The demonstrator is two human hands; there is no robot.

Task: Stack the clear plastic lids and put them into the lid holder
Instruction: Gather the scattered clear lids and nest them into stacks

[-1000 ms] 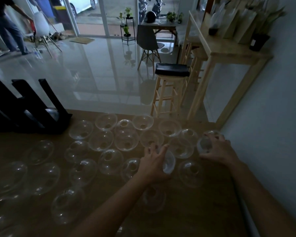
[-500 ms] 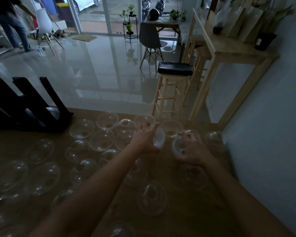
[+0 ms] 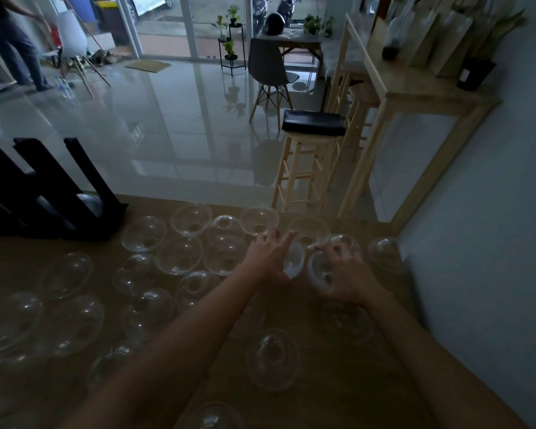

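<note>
Several clear dome lids lie spread over the brown table [image 3: 338, 391], for instance one near the front [image 3: 273, 362] and one at the far right [image 3: 384, 253]. My left hand [image 3: 268, 258] grips a clear lid [image 3: 294, 262] on its edge. My right hand [image 3: 342, 275] holds another clear lid [image 3: 319, 269] just to the right of it; the two lids face each other, almost touching. The black lid holder [image 3: 44, 196] stands at the table's far left, with one lid [image 3: 90, 204] showing in its base.
A wooden stool with a black cushion [image 3: 313, 123] stands just past the table's far edge. A tall wooden counter [image 3: 415, 91] runs along the grey wall on the right. A person [image 3: 10, 41] stands far off at the left on the glossy floor.
Both hands lifted a lid off the table, then came together at the far middle. The right hand swung in from the far right; the lids it reached past stay on the table.
</note>
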